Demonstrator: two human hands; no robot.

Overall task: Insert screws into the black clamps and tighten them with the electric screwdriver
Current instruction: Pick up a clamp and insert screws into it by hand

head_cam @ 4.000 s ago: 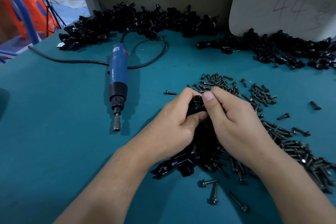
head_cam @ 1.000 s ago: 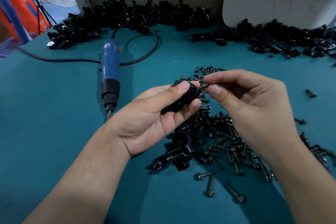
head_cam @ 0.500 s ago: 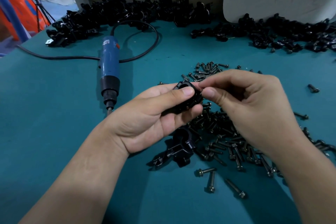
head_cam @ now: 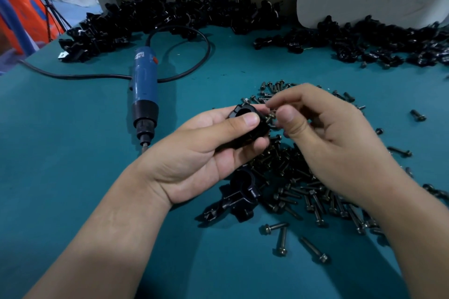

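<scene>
Teal surface (head_cam: 73,153): left hand (head_cam: 194,153) grip clamped round black plastic ring clamp (head_cam: 245,114), held above loose grey screw pile (head_cam: 303,189). Right hand (head_cam: 328,133) grip pinches small grey screw (head_cam: 269,116), now deeper in clamp's side than second ago. Blue corded electric screwdriver (head_cam: 144,90) lies untouched; tightening likely next.

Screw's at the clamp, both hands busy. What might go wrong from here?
The screw, pinched in the right hand, may slip into the loose screw pile below. It may enter the clamp in the left hand crooked. The electric screwdriver lies apart; reaching for it may dislodge the screw.
</scene>
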